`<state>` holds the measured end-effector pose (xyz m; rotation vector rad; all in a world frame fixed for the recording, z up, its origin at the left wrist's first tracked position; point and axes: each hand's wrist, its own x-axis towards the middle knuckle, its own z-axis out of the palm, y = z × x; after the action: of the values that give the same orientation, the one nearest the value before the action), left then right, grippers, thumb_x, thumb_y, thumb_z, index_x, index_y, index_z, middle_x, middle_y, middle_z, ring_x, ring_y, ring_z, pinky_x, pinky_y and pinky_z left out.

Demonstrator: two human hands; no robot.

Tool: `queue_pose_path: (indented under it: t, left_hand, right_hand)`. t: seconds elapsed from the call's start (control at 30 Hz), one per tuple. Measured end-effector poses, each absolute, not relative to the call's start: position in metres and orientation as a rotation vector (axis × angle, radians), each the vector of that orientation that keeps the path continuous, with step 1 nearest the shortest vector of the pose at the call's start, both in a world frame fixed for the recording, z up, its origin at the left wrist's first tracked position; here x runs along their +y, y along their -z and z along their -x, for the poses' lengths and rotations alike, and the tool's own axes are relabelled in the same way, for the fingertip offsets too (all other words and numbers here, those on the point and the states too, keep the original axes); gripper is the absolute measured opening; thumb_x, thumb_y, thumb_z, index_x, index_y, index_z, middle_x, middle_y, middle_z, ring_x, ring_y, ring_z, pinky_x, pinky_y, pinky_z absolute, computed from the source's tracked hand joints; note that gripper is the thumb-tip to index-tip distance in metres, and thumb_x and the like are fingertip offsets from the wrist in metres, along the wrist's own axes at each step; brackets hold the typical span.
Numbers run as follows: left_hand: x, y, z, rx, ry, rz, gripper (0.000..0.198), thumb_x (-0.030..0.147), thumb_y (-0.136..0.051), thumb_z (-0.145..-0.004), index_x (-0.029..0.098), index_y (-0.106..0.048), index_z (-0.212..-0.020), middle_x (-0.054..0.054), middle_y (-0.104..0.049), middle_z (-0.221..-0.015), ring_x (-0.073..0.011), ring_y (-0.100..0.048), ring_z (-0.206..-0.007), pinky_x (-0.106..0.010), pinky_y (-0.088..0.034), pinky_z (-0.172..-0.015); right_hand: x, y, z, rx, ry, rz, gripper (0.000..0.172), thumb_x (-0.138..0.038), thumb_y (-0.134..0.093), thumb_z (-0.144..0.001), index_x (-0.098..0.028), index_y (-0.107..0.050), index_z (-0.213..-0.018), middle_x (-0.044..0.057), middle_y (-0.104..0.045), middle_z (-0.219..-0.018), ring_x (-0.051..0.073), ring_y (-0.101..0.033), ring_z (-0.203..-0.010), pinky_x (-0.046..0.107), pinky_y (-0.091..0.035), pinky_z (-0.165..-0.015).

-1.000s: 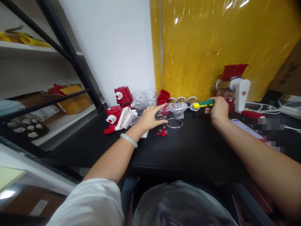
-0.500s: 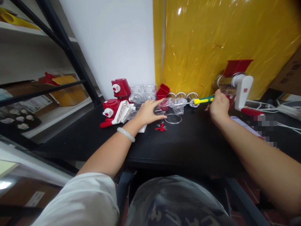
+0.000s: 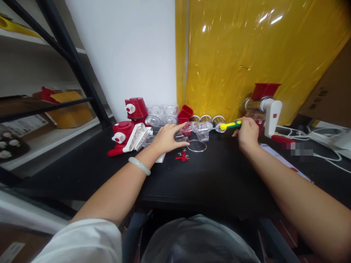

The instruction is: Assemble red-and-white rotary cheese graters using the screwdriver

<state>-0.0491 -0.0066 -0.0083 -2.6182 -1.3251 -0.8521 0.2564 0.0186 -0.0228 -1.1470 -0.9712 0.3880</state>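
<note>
My left hand (image 3: pixel 168 138) grips a clear plastic housing (image 3: pixel 202 132) from its left side, thumb below and fingers above. In my right hand (image 3: pixel 249 132) is a screwdriver (image 3: pixel 230 125) with a yellow and green handle, held level by the handle's end. Its shaft points left and its tip meets the clear housing; exactly where it touches is hard to see. Beneath the housing a round clear rim shows against the black table. Just in front of my left hand lie small red parts (image 3: pixel 183 157) with several screws.
Red and white grater bodies (image 3: pixel 136 107), clear parts (image 3: pixel 169 110), a red hopper (image 3: pixel 185 113) and metal drums (image 3: pixel 206 119) line the table's back. An assembled drum grater (image 3: pixel 274 113) stands right, near white cables (image 3: pixel 315 133) and a printed sheet (image 3: pixel 282 160). Shelving (image 3: pixel 68 133) flanks the left.
The whole view has shifted, so everything sits slightly lower and further left. Both hands keep their holds, and the screwdriver still points into the clear housing.
</note>
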Motion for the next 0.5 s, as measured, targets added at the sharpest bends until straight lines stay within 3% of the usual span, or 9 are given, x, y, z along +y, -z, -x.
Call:
queue_pose_path:
  t: [0.13, 0.23, 0.37, 0.5]
  left_hand:
    - [-0.006, 0.009, 0.050, -1.302, 0.837, 2.601, 0.083, 0.063, -0.071, -0.075, 0.032, -0.041, -0.147, -0.007, -0.060, -0.108, -0.0294, -0.053, -0.102, -0.044, -0.042, -0.092]
    - [-0.007, 0.009, 0.050, -1.284, 0.842, 2.588, 0.083, 0.063, -0.071, -0.075, 0.031, -0.042, -0.146, -0.007, -0.061, -0.108, -0.0289, -0.053, -0.102, -0.043, -0.043, -0.091]
    - [-0.008, 0.010, 0.050, -1.293, 0.837, 2.587, 0.083, 0.062, -0.071, -0.075, 0.030, -0.042, -0.146, -0.008, -0.060, -0.110, -0.0289, -0.054, -0.103, -0.043, -0.043, -0.092]
    - [-0.011, 0.009, 0.050, -1.300, 0.824, 2.595, 0.084, 0.062, -0.072, -0.075, 0.029, -0.042, -0.147, -0.008, -0.061, -0.109, -0.0289, -0.054, -0.104, -0.043, -0.043, -0.093]
  right_hand:
    - [0.023, 0.027, -0.261, -1.018, -0.332, 1.216, 0.037, -0.055, -0.049, -0.089, -0.023, -0.049, -0.071, -0.008, -0.039, -0.038, 0.014, -0.045, -0.033, 0.027, -0.039, -0.041]
    - [0.025, 0.029, -0.263, -1.024, -0.296, 1.253, 0.042, -0.058, -0.042, -0.091, -0.022, -0.050, -0.072, -0.006, -0.043, -0.039, 0.015, -0.048, -0.035, 0.028, -0.040, -0.043]
    - [0.019, 0.025, -0.262, -1.046, -0.234, 1.308, 0.040, -0.045, -0.032, -0.096, -0.019, -0.055, -0.075, -0.003, -0.047, -0.041, 0.016, -0.051, -0.040, 0.027, -0.039, -0.046]
    - [0.007, 0.015, -0.253, -1.050, -0.242, 1.340, 0.031, -0.016, -0.031, -0.091, -0.017, -0.058, -0.076, -0.002, -0.046, -0.045, 0.014, -0.050, -0.042, 0.027, -0.039, -0.050]
